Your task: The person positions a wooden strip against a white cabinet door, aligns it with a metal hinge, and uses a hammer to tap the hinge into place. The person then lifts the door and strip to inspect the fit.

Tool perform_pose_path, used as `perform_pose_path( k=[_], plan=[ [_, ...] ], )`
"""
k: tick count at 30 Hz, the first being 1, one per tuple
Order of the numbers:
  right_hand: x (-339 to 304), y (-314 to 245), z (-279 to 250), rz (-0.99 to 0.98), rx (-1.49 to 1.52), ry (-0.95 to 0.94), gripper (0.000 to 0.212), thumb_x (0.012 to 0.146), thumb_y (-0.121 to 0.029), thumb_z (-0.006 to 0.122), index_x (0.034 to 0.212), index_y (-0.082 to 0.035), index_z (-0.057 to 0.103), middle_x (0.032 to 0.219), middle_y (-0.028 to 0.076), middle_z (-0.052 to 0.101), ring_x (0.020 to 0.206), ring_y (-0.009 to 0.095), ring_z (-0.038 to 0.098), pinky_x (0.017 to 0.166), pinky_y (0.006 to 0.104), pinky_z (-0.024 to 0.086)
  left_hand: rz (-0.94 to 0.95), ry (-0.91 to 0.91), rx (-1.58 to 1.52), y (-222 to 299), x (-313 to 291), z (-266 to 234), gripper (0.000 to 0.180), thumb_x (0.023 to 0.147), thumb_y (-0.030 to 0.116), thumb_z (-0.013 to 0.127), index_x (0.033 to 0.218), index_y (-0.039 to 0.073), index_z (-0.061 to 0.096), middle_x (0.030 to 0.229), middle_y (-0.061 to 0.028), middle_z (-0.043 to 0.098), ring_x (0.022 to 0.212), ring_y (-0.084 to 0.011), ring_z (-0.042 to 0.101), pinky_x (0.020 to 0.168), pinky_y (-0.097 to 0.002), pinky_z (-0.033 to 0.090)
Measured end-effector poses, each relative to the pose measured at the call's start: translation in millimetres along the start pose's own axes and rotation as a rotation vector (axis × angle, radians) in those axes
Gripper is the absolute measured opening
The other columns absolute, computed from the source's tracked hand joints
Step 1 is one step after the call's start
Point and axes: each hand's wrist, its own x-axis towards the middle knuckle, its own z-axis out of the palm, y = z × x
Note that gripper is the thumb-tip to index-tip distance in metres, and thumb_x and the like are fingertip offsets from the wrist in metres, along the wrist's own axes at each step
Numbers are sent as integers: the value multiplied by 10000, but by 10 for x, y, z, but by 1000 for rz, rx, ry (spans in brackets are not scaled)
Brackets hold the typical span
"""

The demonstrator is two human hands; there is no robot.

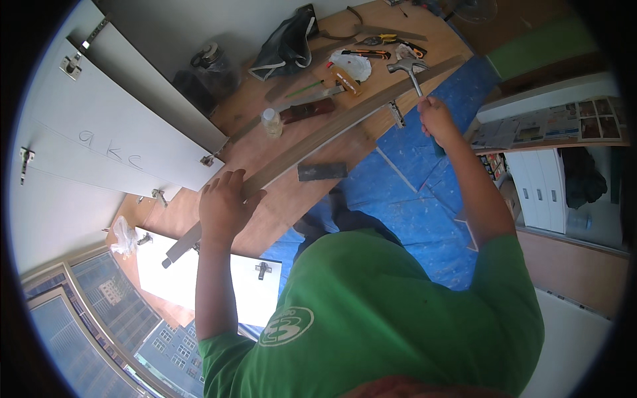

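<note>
At the far left, white doors with metal hinges stood beside the wooden worktop. Below them lay a white panel, with a crumpled plastic bag just beside it. The left hand was half closed over a long wooden strip, fingers bent across it and thumb apart, holding it down. The strip ran slantwise along the worktop toward the upper right. Behind it stood a small clear jar; in front lay a dark block. Farther right, a metal hinge lay near the strip. The right hand was closed around the handle of a hammer, its head above the strip's far part; contact could not be told.
</note>
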Motion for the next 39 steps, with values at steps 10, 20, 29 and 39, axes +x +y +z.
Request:
perform_pose_path(
  k=[10, 20, 29, 39],
  plan=[
    [-1036, -137, 1043, -342, -281, -192, 341, 1117, -285, 483, 1008, 17, 598, 797, 267, 669, 733, 476, 665, 698, 542, 509, -97, -42, 50, 5, -59, -17, 436, 888, 496, 792, 898, 104, 603, 682, -99, 699, 665, -326, 727, 580, -443, 567],
    [-988, -143, 1046, -465, -383, -99, 356, 1120, -308, 489, 973, 2, 583, 759, 212, 626, 697, 383, 628, 656, 474, 498, -93, -52, 59, -38, -82, 1, 455, 877, 519, 788, 843, 105, 602, 682, -103, 692, 647, -317, 717, 596, -434, 562],
    [-443, -19, 638, -311, -367, 53, 299, 1075, -245, 530, 1043, 18, 669, 923, 282, 714, 892, 478, 695, 772, 503, 551, -82, -51, 30, -39, -112, -21, 442, 874, 503, 794, 844, 102, 609, 688, -112, 696, 659, -321, 721, 602, -427, 565],
    [47, 42, 294, -241, -394, 120, 323, 1089, -285, 500, 1087, -10, 670, 755, 179, 684, 626, 330, 675, 583, 431, 538, -56, -20, 24, -76, -85, -18, 436, 876, 488, 800, 854, 95, 611, 688, -116, 695, 659, -325, 718, 623, -424, 567]
  ],
)
